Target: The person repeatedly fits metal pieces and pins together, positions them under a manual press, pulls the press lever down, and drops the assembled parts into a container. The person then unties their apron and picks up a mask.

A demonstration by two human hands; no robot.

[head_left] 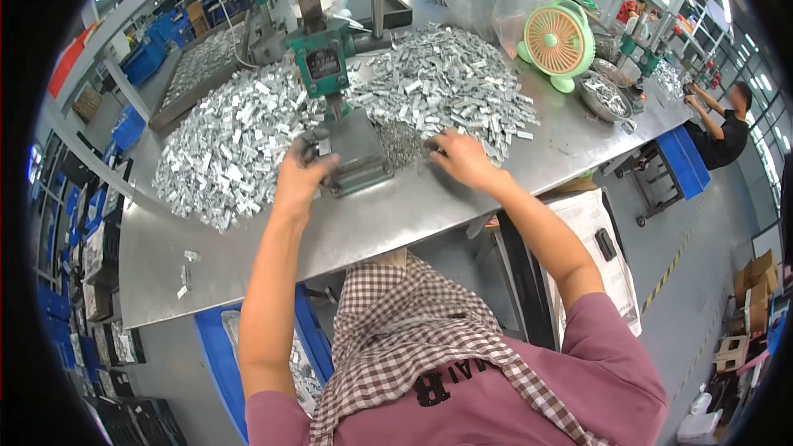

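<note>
Steel tabletop bears heaped silver pieces, probably light, stiff, slippery, best pinched by edges, flanking a green press; left hand beside its block, right hand by tiny grey parts, cannot tell whether either grip holds anything

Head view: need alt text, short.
A person's left hand is at the left side of a gray block under a green press; the right hand is beside a heap of tiny dark parts. Silvery metal pieces lie in large piles on the metal table, near a fan.
</note>
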